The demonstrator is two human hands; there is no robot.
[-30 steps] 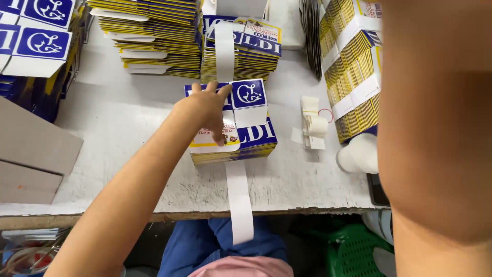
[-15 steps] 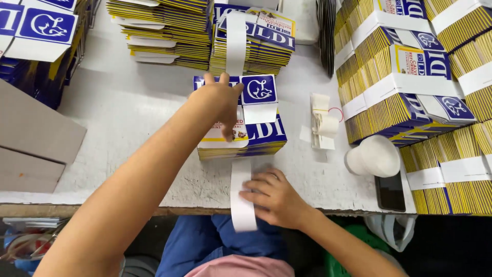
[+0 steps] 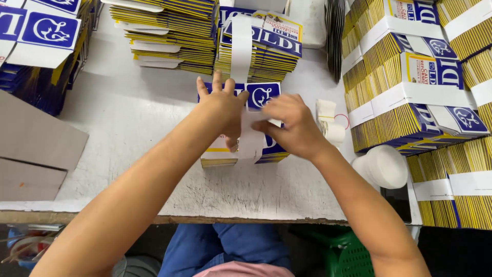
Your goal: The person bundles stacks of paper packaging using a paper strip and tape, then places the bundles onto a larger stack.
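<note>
A small stack of flat blue, yellow and white printed cartons (image 3: pixel 220 156) lies in the middle of the white table (image 3: pixel 133 118). My left hand (image 3: pixel 221 107) presses flat on top of the stack, fingers spread. My right hand (image 3: pixel 292 125) pinches a white paper band (image 3: pixel 251 141) that is folded up over the stack's near side and top. Both hands meet over the stack and hide most of its top face.
A banded stack (image 3: pixel 259 43) sits just behind, loose flat cartons (image 3: pixel 164 33) to its left. Many banded bundles (image 3: pixel 410 87) are piled at the right. A white cup (image 3: pixel 384 166) and small paper rolls (image 3: pixel 330 123) lie right. Grey boards (image 3: pixel 36 149) sit left.
The paper band hung off the table's front edge; my right hand took it and has pulled it up over the stack. My left hand stays pressing on the stack.
</note>
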